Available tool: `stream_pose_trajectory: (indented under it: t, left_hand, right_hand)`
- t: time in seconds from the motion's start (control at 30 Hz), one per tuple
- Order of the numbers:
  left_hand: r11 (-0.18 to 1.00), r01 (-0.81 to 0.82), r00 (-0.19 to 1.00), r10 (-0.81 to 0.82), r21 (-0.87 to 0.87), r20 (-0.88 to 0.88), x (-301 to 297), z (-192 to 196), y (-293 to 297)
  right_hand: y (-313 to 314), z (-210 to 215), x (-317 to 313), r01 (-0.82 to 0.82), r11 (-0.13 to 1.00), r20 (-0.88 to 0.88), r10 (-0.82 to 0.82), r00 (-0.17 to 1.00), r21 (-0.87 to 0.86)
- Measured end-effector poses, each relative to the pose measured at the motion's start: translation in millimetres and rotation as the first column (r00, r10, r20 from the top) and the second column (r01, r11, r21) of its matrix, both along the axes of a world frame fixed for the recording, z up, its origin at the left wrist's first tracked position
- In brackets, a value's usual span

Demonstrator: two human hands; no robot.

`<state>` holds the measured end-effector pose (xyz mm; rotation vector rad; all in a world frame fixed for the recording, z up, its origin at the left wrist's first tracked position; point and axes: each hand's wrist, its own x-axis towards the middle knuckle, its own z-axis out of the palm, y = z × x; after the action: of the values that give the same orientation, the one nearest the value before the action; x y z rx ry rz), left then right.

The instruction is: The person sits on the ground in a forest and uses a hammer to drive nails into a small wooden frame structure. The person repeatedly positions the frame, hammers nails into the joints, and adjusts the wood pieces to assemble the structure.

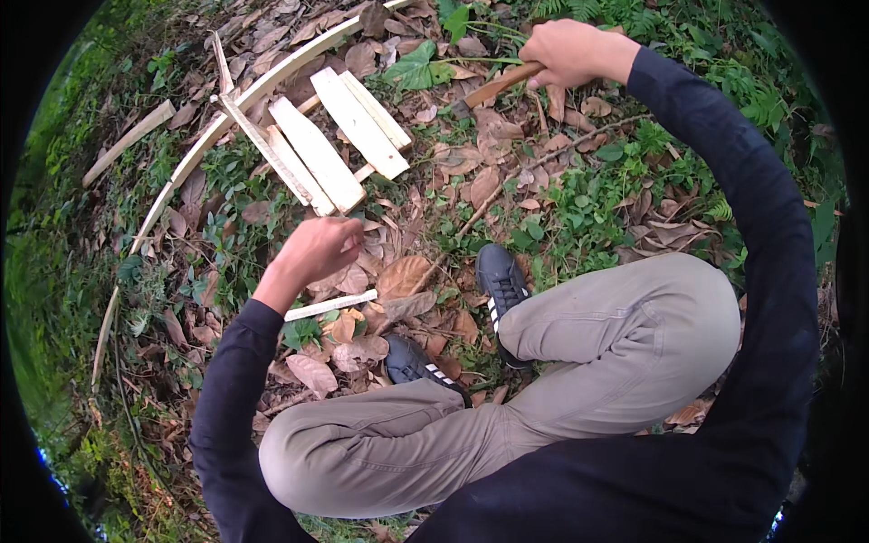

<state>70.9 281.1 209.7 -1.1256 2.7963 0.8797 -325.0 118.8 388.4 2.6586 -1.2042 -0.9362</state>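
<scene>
My right hand (568, 56) is raised at the far right of the work. Its fingers wrap round a brown wooden-handled tool (496, 88) that points left and down; the far end looks dark, and its kind is unclear. Bent fingers close my left hand (319, 253) just below the near end of a pale plank (319, 156). Whether something small is pinched in them is hidden. Beside that plank lie a second wide plank (360, 125), a narrower board (378, 109) and a thin split strip (267, 149). Crosspieces show under the planks.
A long bent strip of pale wood (195, 156) arcs behind the planks. A loose stick (128, 143) lies farther left, and a short white strip (330, 305) rests near my left shoe (418, 364). Dry leaves, green plants and a thin branch (543, 158) cover the ground.
</scene>
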Motion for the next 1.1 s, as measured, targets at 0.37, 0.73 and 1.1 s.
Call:
stream_pose_trajectory:
  t: [0.37,0.73,1.1]
  left_hand:
    - [0.932,0.254,0.948,-0.293,0.259,0.123,-103,11,-11]
    - [0.435,-0.793,0.308,0.890,0.427,-0.336,-108,-132,-63]
    - [0.709,0.038,0.906,-0.322,0.704,0.276,-132,-69,-11]
  right_hand:
    - [-11,-5,-28,0.170,0.978,-0.031,-0.168,0.985,0.120]
    - [57,-119,-32,0.468,0.799,0.481,-0.601,0.639,0.378]
    - [141,-184,-26,0.487,0.415,0.539,-0.830,-0.143,0.769]
